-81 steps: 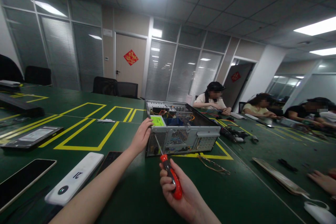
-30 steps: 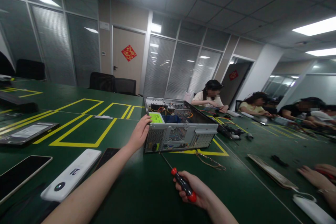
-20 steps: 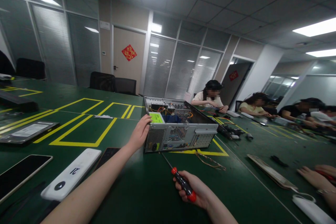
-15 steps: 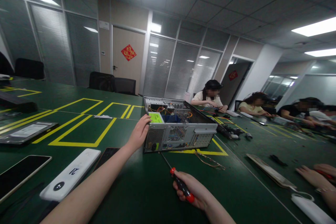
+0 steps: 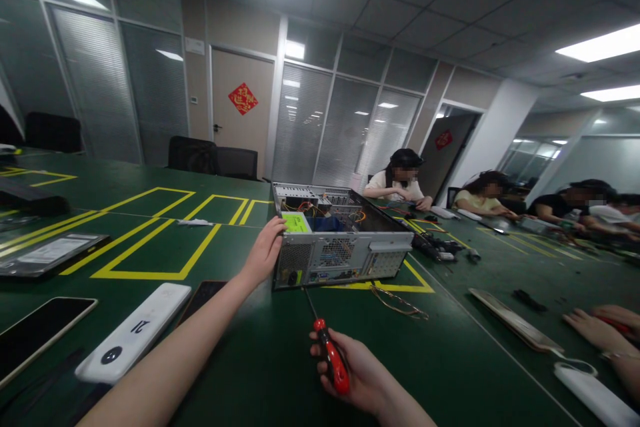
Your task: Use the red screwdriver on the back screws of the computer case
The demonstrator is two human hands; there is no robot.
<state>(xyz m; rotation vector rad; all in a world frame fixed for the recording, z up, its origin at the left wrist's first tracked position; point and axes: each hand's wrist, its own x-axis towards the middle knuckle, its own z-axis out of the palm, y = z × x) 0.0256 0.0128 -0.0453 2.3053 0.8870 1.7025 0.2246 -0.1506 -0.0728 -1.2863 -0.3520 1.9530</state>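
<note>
An opened computer case [image 5: 357, 257] lies on the green table, its vented rear panel facing me. Inside it are coloured cables and a power supply with a bright green label [image 5: 296, 223]. My left hand [image 5: 265, 250] grips the case's left rear corner, fingers curled over the top edge beside the label. In my right hand [image 5: 353, 370] is a screwdriver [image 5: 331, 355] with a red and black handle, fingers wrapped round it. Its shaft points away from me, the tip close to the bottom edge of the rear panel; I cannot tell whether it touches.
Left of me lie a white power bank [image 5: 135, 330] marked 21, a phone [image 5: 43, 333] and a hard drive [image 5: 50, 253]. A thin loop of wire [image 5: 400, 301] is right of the case. Several people sit along the right; a co-worker's hands [image 5: 595, 332] rest near another phone [image 5: 515, 319].
My right hand has shifted slightly left and the screwdriver has rolled in it, showing more red and pointing more steeply forward. My left hand stays on the case.
</note>
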